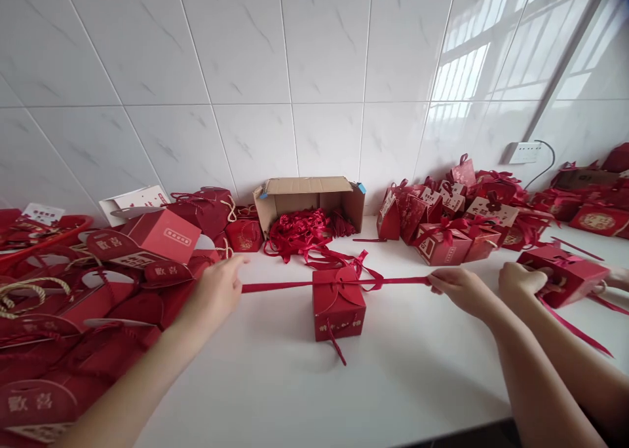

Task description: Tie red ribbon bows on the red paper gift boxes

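A small red gift box with a scalloped folded top and pale lettering stands upright on the white table. Across its top runs a red ribbon, stretched nearly straight to both sides. My left hand pinches the ribbon's left end, index finger pointing outward. At the other end, my right hand closes its fingers on the same ribbon. A thin dark-red cord handle hangs down the box's front. How the ribbon crosses at the middle of the lid is too small to make out.
Behind the box, a cardboard carton holds loose red ribbons. Many red boxes pile up on the left. Finished-looking boxes with bows cluster at back right. A co-worker's hand holds another box close to my right arm.
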A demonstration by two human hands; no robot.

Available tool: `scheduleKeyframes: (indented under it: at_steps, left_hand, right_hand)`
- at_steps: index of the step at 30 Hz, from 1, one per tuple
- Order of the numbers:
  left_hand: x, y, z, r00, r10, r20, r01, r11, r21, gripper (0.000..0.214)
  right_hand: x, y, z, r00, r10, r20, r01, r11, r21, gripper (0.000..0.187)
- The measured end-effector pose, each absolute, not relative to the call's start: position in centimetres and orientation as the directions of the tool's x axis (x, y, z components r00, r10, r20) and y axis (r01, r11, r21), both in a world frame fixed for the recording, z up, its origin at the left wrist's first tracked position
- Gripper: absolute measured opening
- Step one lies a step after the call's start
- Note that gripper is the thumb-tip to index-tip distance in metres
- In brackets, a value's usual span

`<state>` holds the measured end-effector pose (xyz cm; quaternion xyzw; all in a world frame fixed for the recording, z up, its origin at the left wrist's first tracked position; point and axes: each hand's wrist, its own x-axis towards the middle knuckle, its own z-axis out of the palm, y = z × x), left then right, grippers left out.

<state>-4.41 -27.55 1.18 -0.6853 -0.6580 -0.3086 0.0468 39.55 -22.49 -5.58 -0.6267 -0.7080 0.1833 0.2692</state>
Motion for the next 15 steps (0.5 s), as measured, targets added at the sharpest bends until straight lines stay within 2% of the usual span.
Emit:
scheduleKeyframes:
  at_steps: [2,5,7,10,12,15]
  left_hand:
    - [-4.5,-27.0,-0.5,-0.064,0.923,0.38,0.924,-0.089,0.372,0.031]
    - [-2.3,-26.5,-1.3,-0.022,0.928,0.372,0.905,-0.14,0.402,0.018]
    - [0.1,-26.5,-1.0,0.024,0.921,0.389,0.812,-0.245,0.53,0.012]
    - [3.3,-27.0,-0.8,0.094,0.949,0.301,0.605,-0.294,0.74,0.017]
    - [4.7,-27.2,-1.1,0.133,0.961,0.243,0.548,-0.275,0.79,0.022]
    - [5.5,-27.1,-2.0,0.135,0.959,0.25,0.518,-0.284,0.807,0.028]
  right_hand:
    - [39.7,-22.3,-6.3,-0.091,0.99,0.108,0.809,0.136,-0.572,0.036]
    - [37.6,-22.3,-5.4,-0.092,0.972,0.217,0.796,0.203,-0.57,0.041]
    - [35.3,-22.5,-4.1,-0.164,0.945,0.283,0.757,0.304,-0.578,0.046]
    - [31.5,-23.2,-2.4,-0.398,0.873,0.28,0.624,0.482,-0.615,0.042]
    - [29.4,-23.5,-2.0,-0.459,0.847,0.269,0.568,0.512,-0.644,0.044]
    - [27.6,-23.5,-2.3,-0.498,0.836,0.23,0.538,0.506,-0.675,0.046]
